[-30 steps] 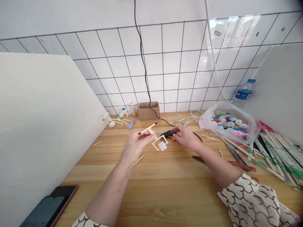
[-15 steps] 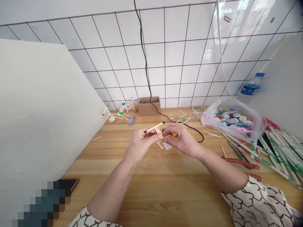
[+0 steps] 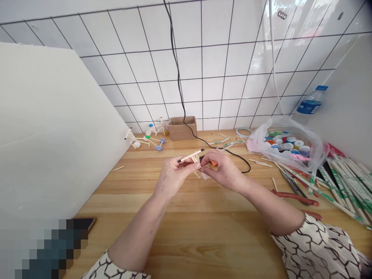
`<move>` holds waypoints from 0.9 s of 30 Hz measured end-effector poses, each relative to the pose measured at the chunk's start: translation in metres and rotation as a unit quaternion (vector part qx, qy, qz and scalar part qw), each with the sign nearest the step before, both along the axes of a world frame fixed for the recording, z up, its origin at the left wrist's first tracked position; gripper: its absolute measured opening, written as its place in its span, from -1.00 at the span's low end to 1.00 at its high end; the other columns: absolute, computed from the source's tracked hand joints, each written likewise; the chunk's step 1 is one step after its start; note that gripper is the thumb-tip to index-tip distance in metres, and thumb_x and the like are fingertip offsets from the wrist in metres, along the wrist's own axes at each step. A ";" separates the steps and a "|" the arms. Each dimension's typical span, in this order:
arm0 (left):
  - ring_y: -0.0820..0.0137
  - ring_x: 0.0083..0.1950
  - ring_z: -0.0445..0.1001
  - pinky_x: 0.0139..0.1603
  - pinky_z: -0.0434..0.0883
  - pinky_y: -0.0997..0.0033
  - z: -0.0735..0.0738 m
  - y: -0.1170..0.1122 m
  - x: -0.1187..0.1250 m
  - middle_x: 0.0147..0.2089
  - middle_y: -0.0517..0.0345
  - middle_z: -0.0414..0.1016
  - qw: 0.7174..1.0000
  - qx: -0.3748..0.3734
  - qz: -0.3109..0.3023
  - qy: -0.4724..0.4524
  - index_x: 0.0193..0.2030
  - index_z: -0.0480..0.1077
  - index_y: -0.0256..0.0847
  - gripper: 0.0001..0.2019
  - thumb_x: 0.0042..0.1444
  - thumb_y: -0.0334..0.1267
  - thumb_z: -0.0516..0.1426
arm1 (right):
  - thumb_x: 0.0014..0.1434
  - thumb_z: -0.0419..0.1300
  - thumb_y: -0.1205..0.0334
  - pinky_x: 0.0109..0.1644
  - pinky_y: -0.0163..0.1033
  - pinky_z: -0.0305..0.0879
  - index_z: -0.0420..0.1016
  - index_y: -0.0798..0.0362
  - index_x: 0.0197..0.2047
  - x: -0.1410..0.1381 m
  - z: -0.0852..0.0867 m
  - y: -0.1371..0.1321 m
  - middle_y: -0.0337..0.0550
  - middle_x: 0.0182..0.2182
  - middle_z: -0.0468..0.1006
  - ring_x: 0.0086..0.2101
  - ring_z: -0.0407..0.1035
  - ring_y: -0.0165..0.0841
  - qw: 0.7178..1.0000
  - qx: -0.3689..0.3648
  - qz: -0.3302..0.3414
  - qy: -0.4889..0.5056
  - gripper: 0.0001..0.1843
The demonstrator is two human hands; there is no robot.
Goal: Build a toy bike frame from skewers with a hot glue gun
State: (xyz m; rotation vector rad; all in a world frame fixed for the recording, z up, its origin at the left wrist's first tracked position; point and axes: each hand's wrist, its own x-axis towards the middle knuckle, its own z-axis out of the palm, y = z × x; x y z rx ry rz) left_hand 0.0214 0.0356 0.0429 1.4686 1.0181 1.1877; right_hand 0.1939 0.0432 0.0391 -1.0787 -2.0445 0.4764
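Above the wooden table (image 3: 186,228), my left hand (image 3: 173,174) pinches a small frame built of thin wooden sticks (image 3: 193,158), one stick tipped black and pointing up to the right. My right hand (image 3: 222,171) is closed on the same stick frame from the right, fingertips meeting my left thumb. A bit of orange and black from a glue gun (image 3: 213,164) shows just behind my right fingers, its black cord (image 3: 241,159) curling off to the right.
Finished stick-and-cap models (image 3: 148,140) and a small cardboard box (image 3: 181,128) stand by the tiled wall. A plastic bag of bottle caps (image 3: 286,149), a water bottle (image 3: 309,104), pliers (image 3: 293,197) and wrapped chopsticks (image 3: 343,186) lie right. A white board (image 3: 49,135) leans left.
My right hand left the glue gun on the table and came up to grip the stick frame held by my left hand. The view tilted slightly.
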 end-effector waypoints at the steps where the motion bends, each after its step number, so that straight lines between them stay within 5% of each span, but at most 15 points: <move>1: 0.41 -0.33 0.42 -0.21 0.36 0.42 -0.001 0.000 0.000 -0.42 0.20 0.48 1.000 0.001 0.002 -0.001 -0.51 0.48 -0.24 -0.86 -0.08 -0.23 0.29 | 0.05 0.28 0.38 -0.12 -0.19 0.14 0.40 0.05 -0.47 0.000 -0.001 0.000 -0.23 -0.42 0.50 -0.26 0.31 -0.32 1.000 0.006 -0.001 -0.001 -0.86; 27: 0.38 -0.32 0.44 -0.19 0.39 0.41 -0.007 -0.005 0.011 -0.43 0.18 0.52 0.997 0.041 0.060 -0.035 -0.55 0.46 -0.23 -0.89 -0.10 -0.31 0.28 | 0.08 0.20 0.47 -0.15 -0.19 0.13 0.34 0.06 -0.47 0.000 -0.005 0.001 -0.22 -0.44 0.49 -0.30 0.32 -0.34 1.000 0.014 0.002 -0.019 -0.83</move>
